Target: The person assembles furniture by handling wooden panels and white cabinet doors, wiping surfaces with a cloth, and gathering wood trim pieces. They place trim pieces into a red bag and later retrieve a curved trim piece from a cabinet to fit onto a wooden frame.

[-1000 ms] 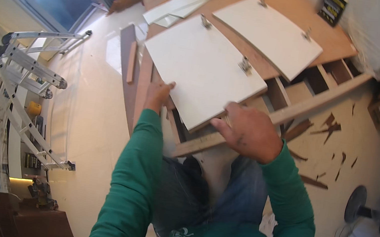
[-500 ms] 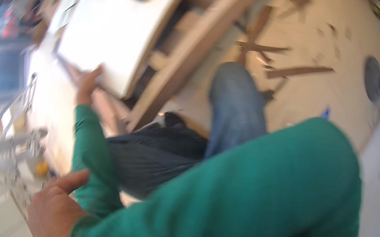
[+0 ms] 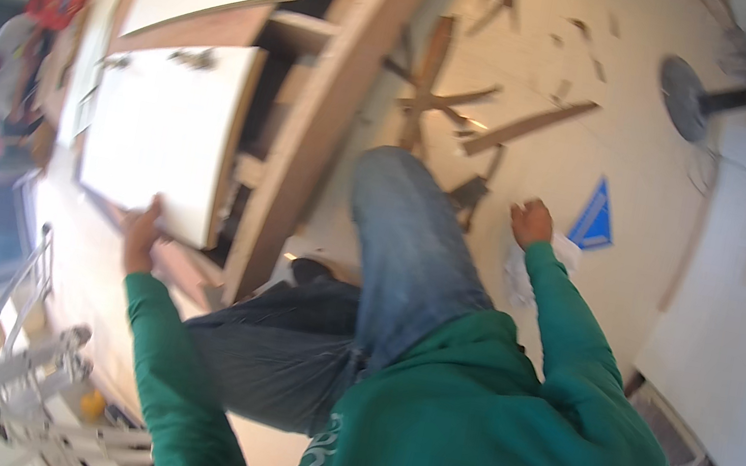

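White flat panel, two hinges; left hand gripping edge; right hand: grip unclear.

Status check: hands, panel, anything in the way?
Left hand at edge of nearer white panel. Right hand near blue set square, grip unclear. Panel lying on wooden frame. Wood offcuts scattered on floor.

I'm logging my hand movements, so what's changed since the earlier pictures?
Your right hand came off the edge of the nearer white panel, crossed left over your body, then swung right, now near the blue triangle. The view has turned right. Your left hand is still at the panel's edge; the panel still lies on the wooden frame.
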The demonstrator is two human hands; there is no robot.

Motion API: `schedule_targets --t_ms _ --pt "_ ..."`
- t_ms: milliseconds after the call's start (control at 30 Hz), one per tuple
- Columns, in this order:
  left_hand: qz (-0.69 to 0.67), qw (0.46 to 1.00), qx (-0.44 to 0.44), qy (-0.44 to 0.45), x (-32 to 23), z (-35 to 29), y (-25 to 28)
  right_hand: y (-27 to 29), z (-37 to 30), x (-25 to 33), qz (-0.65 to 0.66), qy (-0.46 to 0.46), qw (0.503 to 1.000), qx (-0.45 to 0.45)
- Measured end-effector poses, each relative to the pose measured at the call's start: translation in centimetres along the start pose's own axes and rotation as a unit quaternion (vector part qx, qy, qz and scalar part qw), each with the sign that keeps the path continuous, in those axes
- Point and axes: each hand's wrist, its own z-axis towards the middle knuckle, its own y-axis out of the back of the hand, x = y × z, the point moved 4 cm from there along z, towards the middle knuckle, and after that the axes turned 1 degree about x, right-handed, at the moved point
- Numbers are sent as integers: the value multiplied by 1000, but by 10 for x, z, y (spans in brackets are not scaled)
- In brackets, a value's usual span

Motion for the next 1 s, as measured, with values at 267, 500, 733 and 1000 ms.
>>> schedule_targets --t_ms 267,500,733,1000 --pt "174 975 -139 -3 -33 -45 -19 -111 25 34 35 -146 975 164" --pt "87 990 -103 48 -68 -88 -18 -147 73 60 -33 -99 943 317" --pt "64 993 -83 57 -56 -68 -18 -16 47 111 368 -249 895 -34" --pt "79 993 -55 62 -55 -62 -15 114 71 232 296 -32 947 -121"
